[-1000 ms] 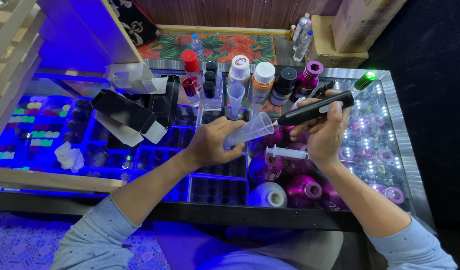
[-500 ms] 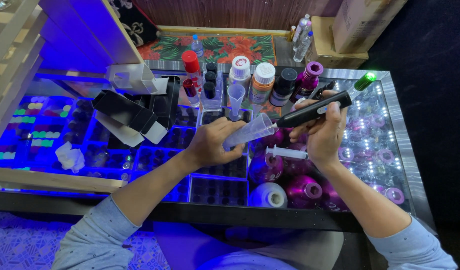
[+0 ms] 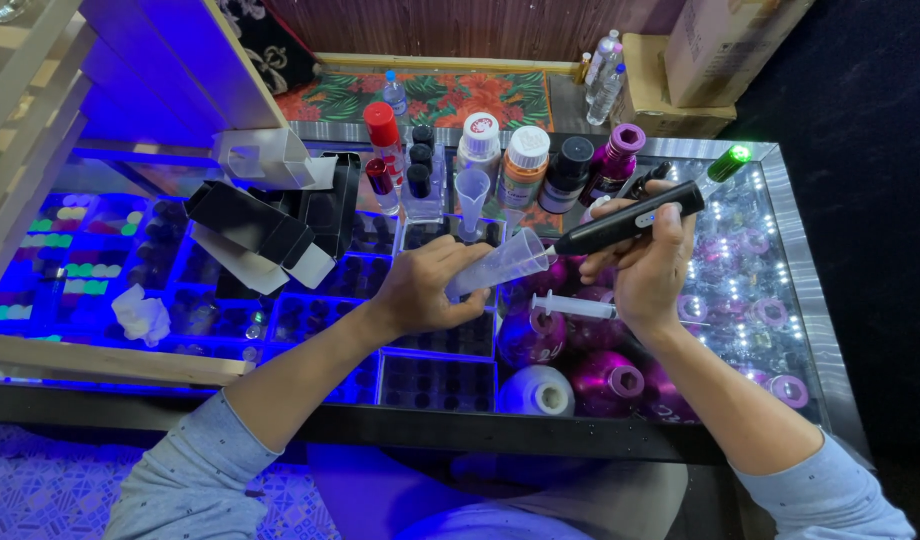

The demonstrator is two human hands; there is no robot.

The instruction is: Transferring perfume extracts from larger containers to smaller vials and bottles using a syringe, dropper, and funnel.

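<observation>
My left hand (image 3: 423, 289) grips a clear plastic measuring cup (image 3: 502, 263), tilted on its side with its mouth pointing right. My right hand (image 3: 648, 264) holds a black pen-shaped device (image 3: 630, 218), its narrow tip at the cup's rim. Both hands hover over a glass-topped display counter (image 3: 795, 250) lit blue. A syringe (image 3: 572, 305) lies across round purple bottles (image 3: 605, 380) just below the hands.
Several bottles with red, white, black and purple caps (image 3: 525, 165) stand at the back. Black and white boxes (image 3: 250, 225) lie at left, with a crumpled tissue (image 3: 142, 315) nearby. A green-lit object (image 3: 728, 163) sits at back right; cardboard boxes (image 3: 725, 50) beyond.
</observation>
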